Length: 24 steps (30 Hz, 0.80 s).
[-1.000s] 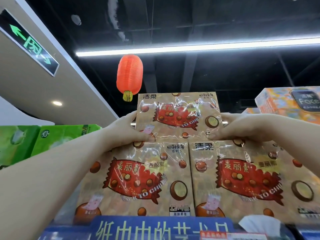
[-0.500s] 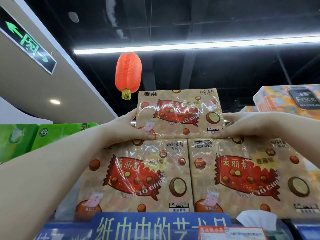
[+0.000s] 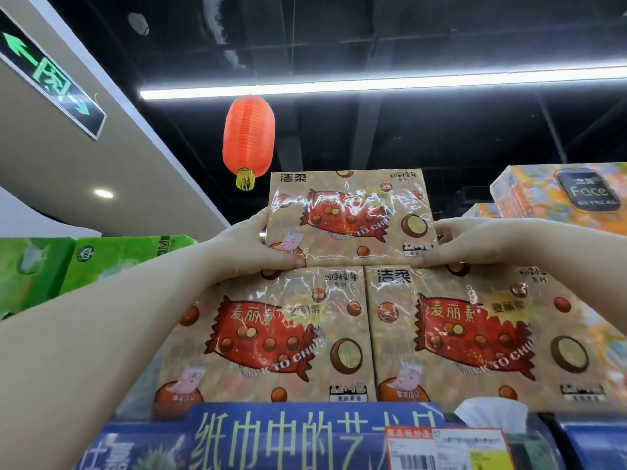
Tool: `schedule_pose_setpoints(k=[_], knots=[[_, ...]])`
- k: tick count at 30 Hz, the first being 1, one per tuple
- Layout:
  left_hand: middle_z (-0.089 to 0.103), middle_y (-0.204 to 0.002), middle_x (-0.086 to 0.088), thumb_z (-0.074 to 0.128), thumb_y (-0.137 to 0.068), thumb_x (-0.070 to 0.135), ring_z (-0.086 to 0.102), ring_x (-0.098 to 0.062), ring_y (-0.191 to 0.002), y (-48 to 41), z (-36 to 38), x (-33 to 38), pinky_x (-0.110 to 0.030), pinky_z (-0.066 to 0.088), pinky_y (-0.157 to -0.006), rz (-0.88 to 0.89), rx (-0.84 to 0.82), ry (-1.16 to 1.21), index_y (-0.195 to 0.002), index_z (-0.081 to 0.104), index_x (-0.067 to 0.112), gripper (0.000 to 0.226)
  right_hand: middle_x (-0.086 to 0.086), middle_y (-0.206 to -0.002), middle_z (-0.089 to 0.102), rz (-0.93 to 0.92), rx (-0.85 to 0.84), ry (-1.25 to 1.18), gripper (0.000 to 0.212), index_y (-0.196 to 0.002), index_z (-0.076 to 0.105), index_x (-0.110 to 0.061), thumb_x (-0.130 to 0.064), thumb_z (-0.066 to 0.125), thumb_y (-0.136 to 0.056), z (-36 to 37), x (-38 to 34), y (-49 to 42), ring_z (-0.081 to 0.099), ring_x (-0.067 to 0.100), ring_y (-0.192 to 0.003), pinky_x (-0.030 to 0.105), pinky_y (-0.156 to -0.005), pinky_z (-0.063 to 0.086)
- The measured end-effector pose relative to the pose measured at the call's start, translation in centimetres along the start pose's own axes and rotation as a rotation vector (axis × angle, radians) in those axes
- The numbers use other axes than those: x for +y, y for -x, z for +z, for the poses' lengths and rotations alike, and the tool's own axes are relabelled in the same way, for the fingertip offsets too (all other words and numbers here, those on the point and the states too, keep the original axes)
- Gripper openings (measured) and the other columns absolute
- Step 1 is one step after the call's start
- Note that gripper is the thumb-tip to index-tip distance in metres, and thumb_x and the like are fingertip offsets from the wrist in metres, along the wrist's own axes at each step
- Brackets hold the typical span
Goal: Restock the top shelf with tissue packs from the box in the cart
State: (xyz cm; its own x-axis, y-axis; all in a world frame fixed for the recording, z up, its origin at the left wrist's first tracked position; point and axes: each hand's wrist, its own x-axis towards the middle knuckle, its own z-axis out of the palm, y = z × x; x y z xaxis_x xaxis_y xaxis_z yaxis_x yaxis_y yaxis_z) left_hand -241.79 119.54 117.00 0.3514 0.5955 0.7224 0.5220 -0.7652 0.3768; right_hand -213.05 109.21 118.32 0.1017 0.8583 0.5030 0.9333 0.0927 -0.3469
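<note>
A dark open ceiling with one long light strip (image 3: 373,84) spans the view, and a red lantern (image 3: 248,137) hangs just up and left of the stack, its tassel near the upper left corner of the top tissue pack (image 3: 349,218).

That pack stands upright on the upper edges of two matching packs, straddling the seam between the lower left pack (image 3: 268,334) and the lower right pack (image 3: 475,334), which sit side by side and touching. Its bottom edge meets their tops along the whole width.

The left hand (image 3: 251,245) grasps its lower left corner, thumb laid across the front face by the bottom edge; the other fingers pass behind the side edge and are hidden. The right hand (image 3: 464,242) grasps the lower right corner the same way.

Above the top pack there is only open air up to the ceiling. To its left the space is open too, since the green packs (image 3: 101,262) stand lower and well apart. To the right, the orange packs (image 3: 559,195) rise to about the same height, with a gap that the right hand fills.

Below, a blue sign (image 3: 305,435) and a price tag (image 3: 448,449) cover the lower edges of the bottom packs, beside a white tissue (image 3: 492,415).
</note>
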Motion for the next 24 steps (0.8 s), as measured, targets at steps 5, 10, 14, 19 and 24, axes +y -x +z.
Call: schedule_pose_setpoints(k=[5,10,14,19,24], knots=[[0.059,-0.095,0.015,0.066,-0.079,0.053,0.056,-0.007,-0.089,1.1,-0.1,1.3,-0.021,0.041,-0.069,-0.046,0.001,-0.191,-0.124,0.053,0.035,0.051,-0.004,-0.108,0.064,0.041,0.073,0.16,0.067,-0.12,0.058,-0.025,-0.065,0.064,-0.067,0.1,-0.6,0.7,0.061,0.015,-0.098,0.035,-0.093,0.048],[0.055,-0.129,0.003,0.055,-0.068,0.074,0.05,-0.019,-0.12,2.8,-0.2,0.2,-0.027,0.041,-0.094,-0.121,0.034,-0.364,-0.135,0.048,0.024,0.084,0.0,-0.114,0.06,0.065,0.175,0.286,0.083,-0.129,0.052,-0.02,-0.074,0.053,-0.066,0.7,-0.9,1.7,0.057,0.019,-0.102,0.031,-0.086,0.048],[0.054,-0.132,0.003,0.045,-0.054,0.088,0.051,-0.02,-0.121,4.1,-0.6,-1.1,-0.037,0.043,-0.098,-0.12,0.163,-0.494,-0.133,0.048,0.023,0.102,0.005,-0.139,0.05,0.121,0.214,0.241,0.094,-0.146,0.029,-0.022,-0.066,0.062,-0.07,1.4,-1.2,2.9,0.05,0.026,-0.123,0.036,-0.094,0.045],[0.055,-0.115,0.001,0.036,-0.055,0.091,0.053,-0.021,-0.108,5.5,-0.1,-2.2,-0.035,0.043,-0.083,-0.089,0.216,-0.674,-0.111,0.059,0.022,0.091,0.004,-0.138,0.049,0.178,0.38,0.37,0.089,-0.142,0.033,-0.021,-0.067,0.063,-0.072,3.5,-1.8,4.3,0.05,0.026,-0.122,0.036,-0.088,0.045],[0.054,-0.122,-0.003,0.042,-0.07,0.082,0.05,-0.025,-0.115,5.8,0.6,-2.5,-0.042,0.044,-0.094,-0.042,0.279,-0.634,-0.117,0.05,0.02,0.079,0.004,-0.136,0.051,0.17,0.525,0.41,0.075,-0.135,0.039,-0.02,-0.064,0.06,-0.078,5.4,-3.0,5.7,0.05,0.027,-0.121,0.04,-0.091,0.046]])
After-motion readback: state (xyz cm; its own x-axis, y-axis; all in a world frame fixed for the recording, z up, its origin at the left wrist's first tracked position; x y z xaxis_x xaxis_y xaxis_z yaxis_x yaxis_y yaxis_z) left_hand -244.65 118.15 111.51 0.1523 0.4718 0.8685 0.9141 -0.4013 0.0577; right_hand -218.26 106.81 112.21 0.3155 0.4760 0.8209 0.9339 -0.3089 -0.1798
